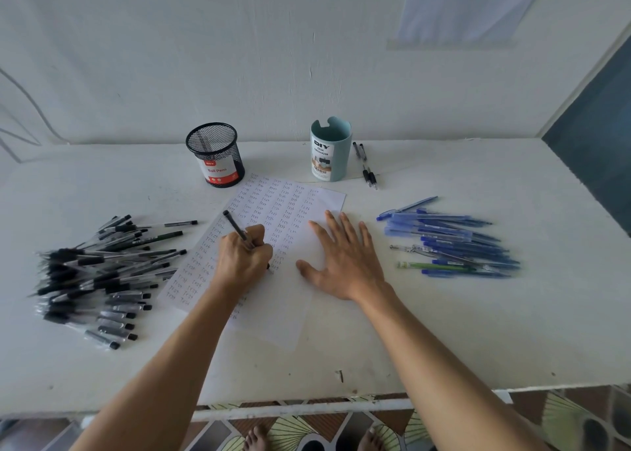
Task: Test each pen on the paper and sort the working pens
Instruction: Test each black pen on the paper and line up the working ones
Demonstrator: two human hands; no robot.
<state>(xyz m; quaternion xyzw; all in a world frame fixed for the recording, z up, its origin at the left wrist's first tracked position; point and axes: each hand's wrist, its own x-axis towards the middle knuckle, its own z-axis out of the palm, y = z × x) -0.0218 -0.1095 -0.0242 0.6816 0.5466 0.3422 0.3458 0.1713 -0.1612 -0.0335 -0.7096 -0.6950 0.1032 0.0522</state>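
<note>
**Sam:** The left hand point(244, 259) is curled round a black pen point(239, 230) and pinches it low, near the tip. The tip touches the paper point(290, 307).

**Mia:** And the other hand?

**Sam:** The right hand point(345, 263) lies flat on the paper with its fingers spread wide. It holds nothing. It just pins the sheet down.

**Mia:** Is that good?

**Sam:** I think so. The sheet lies at a slant on the table point(478, 331). A loose sheet could slide when the pen pushes.

**Mia:** What is the pen doing?

**Sam:** It looks like it is writing a small word. The paper has rows and rows of the same little word, so I think this is a test.

**Mia:** How do you do it well?

**Sam:** Press softly. Write in a bare spot so new ink is easy to see. If no line comes, try 1 small scribble before you give up.

**Mia:** Then where does the pen go?

**Sam:** I can only guess. A big pile of black pens point(99, 273) lies left of the paper. A pile of blue pens point(454, 242) lies on the right. 2 cups stand behind the paper, a black mesh cup point(215, 153) and a pale green cup point(330, 150). A few black pens point(370, 177) lie just beside the green cup. I cannot tell which spot is for good pens.
</note>
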